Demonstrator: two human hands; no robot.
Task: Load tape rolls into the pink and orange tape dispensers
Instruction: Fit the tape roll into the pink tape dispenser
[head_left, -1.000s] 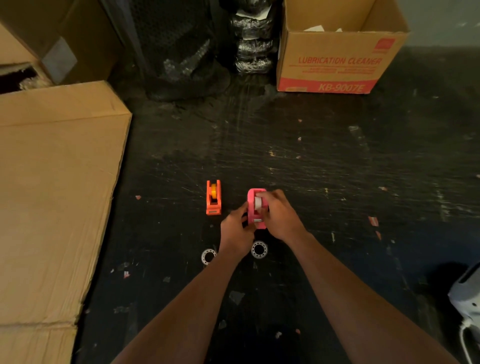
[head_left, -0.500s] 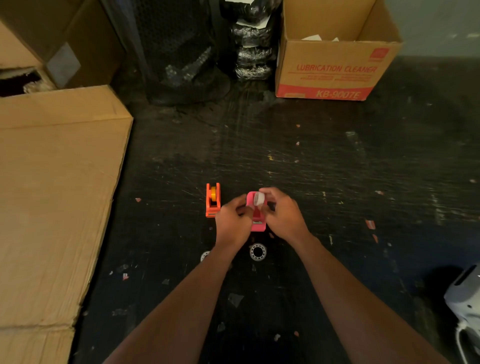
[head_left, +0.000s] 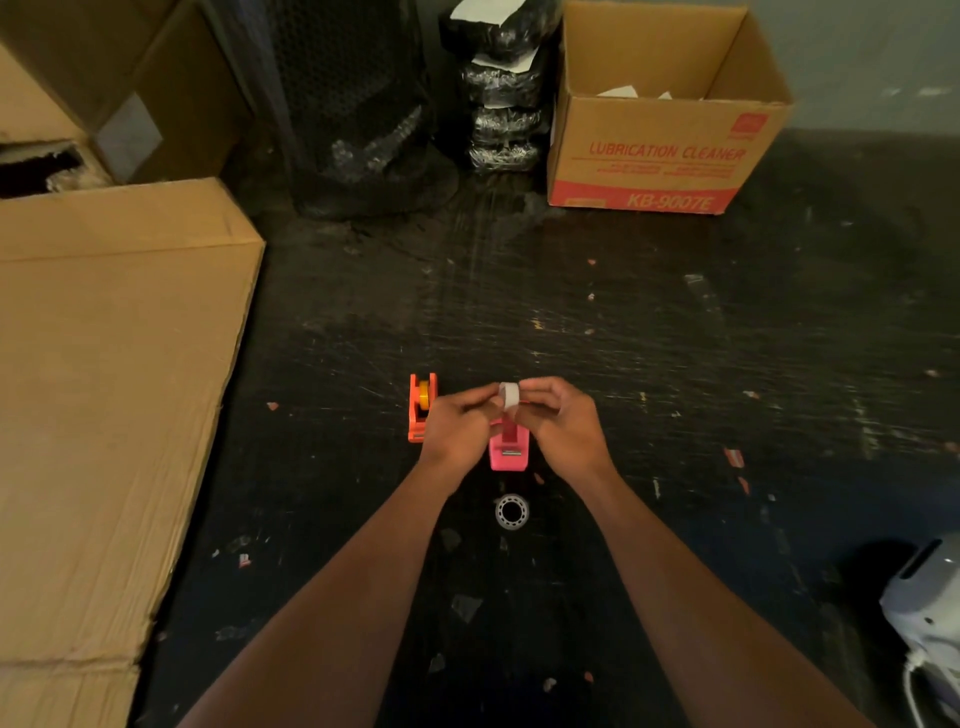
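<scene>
- Two dispensers stand mid-frame on the dark scratched floor (head_left: 597, 322): an orange dispenser (head_left: 418, 415) with a yellow roll (head_left: 424, 395) seated in it, and just to its right a pink dispenser (head_left: 508, 451).
- One white roll (head_left: 509, 395) is held above the far end of the pink dispenser; whether it touches the dispenser cannot be told.
- Two hands meet at that roll: the left hand (head_left: 457, 426) and the right hand (head_left: 563, 423), fingers curled in, pinch it from either side. The left hand overlaps the orange dispenser's right edge.
- One clear ring-shaped core (head_left: 511, 512) lies flat just below the pink dispenser, between the forearms.
- Left edge: a large flat carton (head_left: 104, 389) fills it; a second carton (head_left: 156, 78) sits in the upper left corner.
- Top edge: black wrapped bundles (head_left: 504, 88) at centre, and one open box (head_left: 660, 145) printed LUBRICATION CLEANER at upper right.
- Lower right corner: one pale device (head_left: 924, 613) with a cord.
- Open floor lies above the dispensers and to the right of the right arm, littered only with small scraps.
</scene>
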